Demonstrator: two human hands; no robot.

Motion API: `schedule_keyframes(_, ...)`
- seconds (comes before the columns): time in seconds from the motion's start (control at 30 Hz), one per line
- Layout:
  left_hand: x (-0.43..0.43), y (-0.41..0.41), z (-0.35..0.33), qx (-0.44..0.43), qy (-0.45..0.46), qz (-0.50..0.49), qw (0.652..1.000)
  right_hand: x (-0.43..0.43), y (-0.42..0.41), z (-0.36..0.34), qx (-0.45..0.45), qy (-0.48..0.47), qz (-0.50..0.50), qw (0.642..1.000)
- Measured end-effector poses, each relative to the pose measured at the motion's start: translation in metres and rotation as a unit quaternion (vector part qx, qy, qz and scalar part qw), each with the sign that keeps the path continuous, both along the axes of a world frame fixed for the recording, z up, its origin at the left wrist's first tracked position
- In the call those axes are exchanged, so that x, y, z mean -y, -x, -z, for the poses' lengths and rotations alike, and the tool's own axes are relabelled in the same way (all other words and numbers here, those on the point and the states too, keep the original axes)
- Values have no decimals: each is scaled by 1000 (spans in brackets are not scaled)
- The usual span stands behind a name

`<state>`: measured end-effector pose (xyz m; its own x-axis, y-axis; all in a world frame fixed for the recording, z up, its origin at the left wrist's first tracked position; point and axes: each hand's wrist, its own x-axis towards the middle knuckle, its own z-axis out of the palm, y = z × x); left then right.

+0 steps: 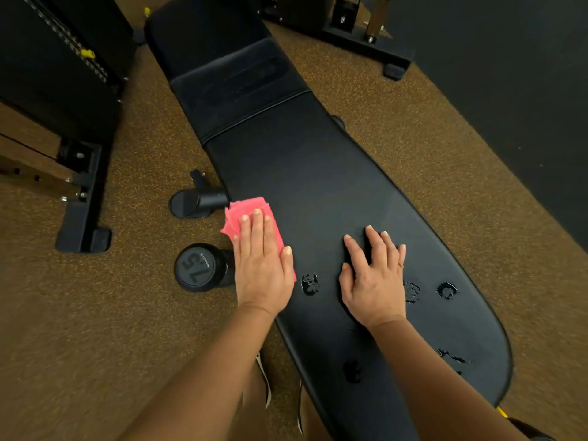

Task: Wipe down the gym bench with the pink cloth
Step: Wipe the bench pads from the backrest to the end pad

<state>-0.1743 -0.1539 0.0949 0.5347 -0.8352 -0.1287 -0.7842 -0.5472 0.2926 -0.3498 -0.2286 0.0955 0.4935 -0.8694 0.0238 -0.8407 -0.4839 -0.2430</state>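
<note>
A long black padded gym bench runs from the top centre down to the lower right. A folded pink cloth lies on the bench's left edge, partly hanging over it. My left hand lies flat on the cloth with straight fingers, pressing it onto the pad. My right hand rests flat on the bare pad to the right, fingers spread, holding nothing. Wet patches dot the pad between and below my hands.
A black dumbbell marked 15 lies on the speckled brown floor left of the bench, near the bench's foot bar. Machine frames stand at the left and top right. A dark wall fills the right.
</note>
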Motion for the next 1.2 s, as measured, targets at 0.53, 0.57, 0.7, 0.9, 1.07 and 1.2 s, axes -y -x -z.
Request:
schedule_keyframes(0.53,-15,27,1,-29,-7,-62,998,2,-1,1,0,-6,5,1000)
schedule_keyframes(0.57,-16,28,1,-16,-12,-53,998,2,-1,1,-1,-5,5,1000)
schedule_keyframes(0.7,-27,24,-2,30,-34,96,994,2,0,1,-8,-10,2,1000)
schedule_keyframes(0.9,-23,3,-6,66,-46,264,961,1,0,0,-17,-20,-1,1000)
schedule_keyframes(1.07,-15,47,-12,11,-56,23,998,1,-1,-2,-25,-31,0,999)
schedule_keyframes(1.2,-21,55,-11,30,-68,73,995,2,-1,-4,-46,-36,-5,998)
